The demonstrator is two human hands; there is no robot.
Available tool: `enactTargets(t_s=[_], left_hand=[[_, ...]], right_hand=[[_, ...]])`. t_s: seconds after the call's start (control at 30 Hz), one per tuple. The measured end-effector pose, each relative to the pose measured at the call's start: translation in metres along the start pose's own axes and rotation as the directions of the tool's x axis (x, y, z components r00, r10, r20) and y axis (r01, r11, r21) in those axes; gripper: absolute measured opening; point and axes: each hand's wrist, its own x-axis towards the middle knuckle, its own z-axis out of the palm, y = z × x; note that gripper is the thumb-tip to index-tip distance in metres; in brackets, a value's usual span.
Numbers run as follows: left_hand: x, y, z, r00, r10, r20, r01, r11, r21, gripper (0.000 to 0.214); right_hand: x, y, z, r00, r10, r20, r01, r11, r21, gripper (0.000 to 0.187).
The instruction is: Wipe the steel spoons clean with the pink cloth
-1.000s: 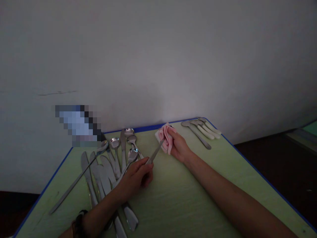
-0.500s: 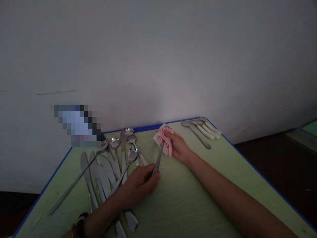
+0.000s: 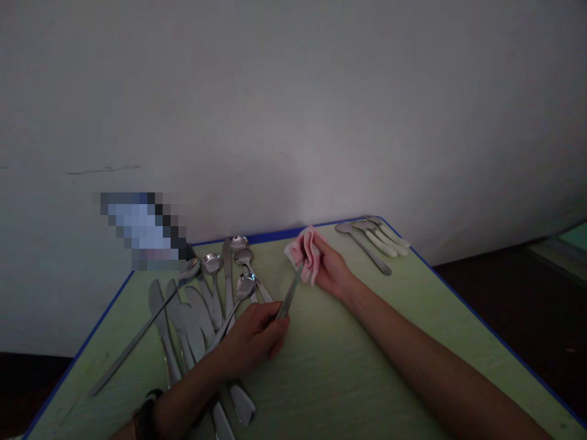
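My left hand [image 3: 259, 333] is closed around the lower handle of a metal spoon [image 3: 290, 294], thumb and fingers pinching it. The spoon slants up and away to the right, and its far end is hidden in a folded pink and white cloth [image 3: 310, 253]. My right hand [image 3: 334, 269] grips that cloth from the right side, wrapped about the spoon's head. Under and beside my left forearm lie several table knives [image 3: 160, 318] and several loose spoons [image 3: 211, 264].
On the right of the green table [image 3: 367, 348] lie a metal spoon [image 3: 364, 247] and several white-handled pieces of cutlery [image 3: 385, 244]. A long-handled spoon [image 3: 137, 339] lies at the left. A pixelated upright object [image 3: 142, 232] stands by the wall [image 3: 293, 110].
My left hand has shifted slightly down and left with the spoon. The spoon tip that showed at the top of the cloth is now covered, and the cloth's folds have changed.
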Motion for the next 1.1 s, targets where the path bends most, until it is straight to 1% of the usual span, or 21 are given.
enactTargets(t_s=[0.07,0.13,0.27,0.4,0.5,0.63,0.77,0.83,0.97,1.1], left_hand=[[0.000,0.000,-0.001,1.000,0.007,0.013,-0.007,1.000,-0.011,0.031],[-0.001,0.001,0.000,0.999,0.032,0.031,-0.032,0.999,-0.010,0.031],[-0.002,0.001,0.000,0.997,0.051,0.064,-0.051,0.999,0.002,0.033],[-0.003,-0.001,0.000,0.994,0.061,0.092,-0.062,0.998,0.011,0.035],[-0.003,-0.001,0.000,0.994,0.048,0.103,-0.048,0.999,0.007,0.035],[-0.002,0.002,0.001,0.995,0.038,0.097,-0.037,0.999,-0.004,0.038],[0.000,0.002,0.003,1.000,-0.001,0.029,0.003,0.996,-0.084,0.040],[0.001,0.000,0.004,1.000,-0.010,0.002,0.010,0.995,-0.099,0.040],[0.002,-0.003,0.004,1.000,0.010,0.003,-0.010,0.999,-0.032,0.044],[0.001,0.000,0.002,1.000,0.023,0.016,-0.023,1.000,0.014,0.044]], right_hand=[[0.001,0.000,0.000,0.999,-0.046,0.028,0.047,0.999,-0.026,0.014],[0.000,0.000,0.002,0.997,-0.068,0.048,0.070,0.996,-0.047,0.013],[-0.004,0.000,0.004,0.998,-0.038,0.059,0.042,0.997,-0.059,0.017],[-0.006,0.000,0.005,0.998,-0.028,0.049,0.034,0.991,-0.131,0.023],[-0.007,0.001,0.006,0.998,-0.031,0.045,0.039,0.985,-0.168,0.025],[-0.007,0.001,0.007,1.000,-0.023,0.007,0.024,0.986,-0.166,0.022],[-0.007,0.000,0.007,0.999,0.005,-0.033,-0.010,0.987,-0.161,0.014],[-0.008,-0.001,0.008,0.999,0.027,-0.035,-0.033,0.985,-0.171,0.014],[-0.010,-0.002,0.011,0.998,0.062,-0.027,-0.066,0.981,-0.183,0.015],[-0.011,-0.002,0.012,0.998,0.069,-0.014,-0.070,0.979,-0.190,0.015]])
